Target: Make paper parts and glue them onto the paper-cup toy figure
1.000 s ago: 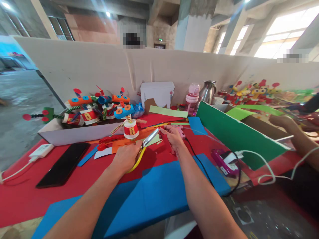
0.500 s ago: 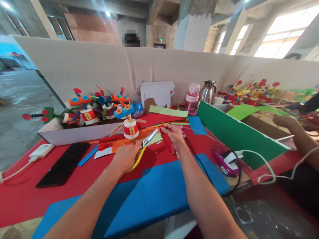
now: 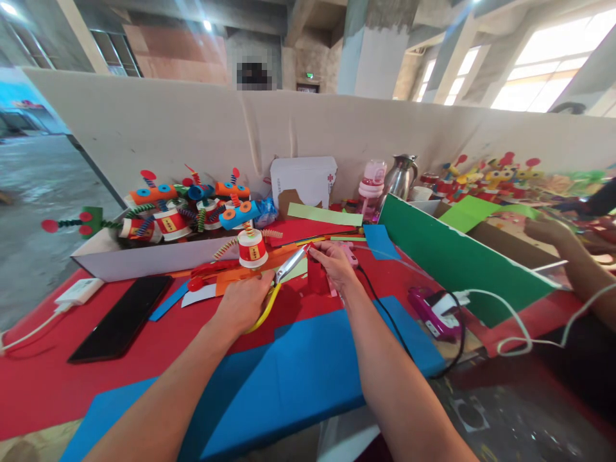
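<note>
My left hand (image 3: pixel 243 303) grips yellow-handled scissors (image 3: pixel 282 280), blades pointing up and right. My right hand (image 3: pixel 335 264) holds a small piece of red paper (image 3: pixel 316 277) at the blade tips; the blades meet the top edge of the paper. Both hands hover over a table covered in red sheet (image 3: pixel 43 378) with a large blue sheet (image 3: pixel 289 372) near the front edge. A small cup figure (image 3: pixel 252 248) with red band stands just behind the scissors.
A white tray (image 3: pixel 144 256) of colourful craft robots sits at the left. A black phone (image 3: pixel 122 317) and white charger (image 3: pixel 79 290) lie front left. A green board (image 3: pixel 452 256), a purple device (image 3: pixel 433 314) with cables, a pink bottle (image 3: pixel 373 179) and a kettle (image 3: pixel 402 174) are right. Another person's arm (image 3: pixel 572 263) works far right.
My right hand has lifted the red paper piece upright against the scissor tips. The other person's green paper shifted slightly. My left hand stays put.
</note>
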A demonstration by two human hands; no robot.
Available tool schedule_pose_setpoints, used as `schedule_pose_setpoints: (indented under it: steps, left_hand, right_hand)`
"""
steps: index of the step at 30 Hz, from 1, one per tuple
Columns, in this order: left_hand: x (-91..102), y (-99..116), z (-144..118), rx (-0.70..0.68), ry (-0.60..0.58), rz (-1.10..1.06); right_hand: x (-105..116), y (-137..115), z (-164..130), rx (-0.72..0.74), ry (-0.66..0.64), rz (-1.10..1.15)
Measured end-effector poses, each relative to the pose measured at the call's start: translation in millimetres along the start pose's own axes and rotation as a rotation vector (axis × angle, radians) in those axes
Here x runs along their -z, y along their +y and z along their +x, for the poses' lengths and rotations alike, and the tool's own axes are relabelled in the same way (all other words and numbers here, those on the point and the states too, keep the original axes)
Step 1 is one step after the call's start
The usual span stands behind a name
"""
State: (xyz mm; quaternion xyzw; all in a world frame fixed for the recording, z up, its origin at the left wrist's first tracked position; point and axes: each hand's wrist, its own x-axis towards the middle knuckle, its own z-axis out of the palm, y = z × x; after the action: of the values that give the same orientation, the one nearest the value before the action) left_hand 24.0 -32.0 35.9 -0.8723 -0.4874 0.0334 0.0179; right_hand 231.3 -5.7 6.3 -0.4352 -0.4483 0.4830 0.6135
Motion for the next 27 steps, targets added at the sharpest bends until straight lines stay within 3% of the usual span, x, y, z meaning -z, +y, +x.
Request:
schedule_pose_setpoints:
  steps: [27]
  left_hand:
    - [3.1, 0.3, -2.0, -0.017, -0.024, -0.021]
  right_hand:
    - [1.9, -0.2, 1.0, -0.036, -0.011, 0.084]
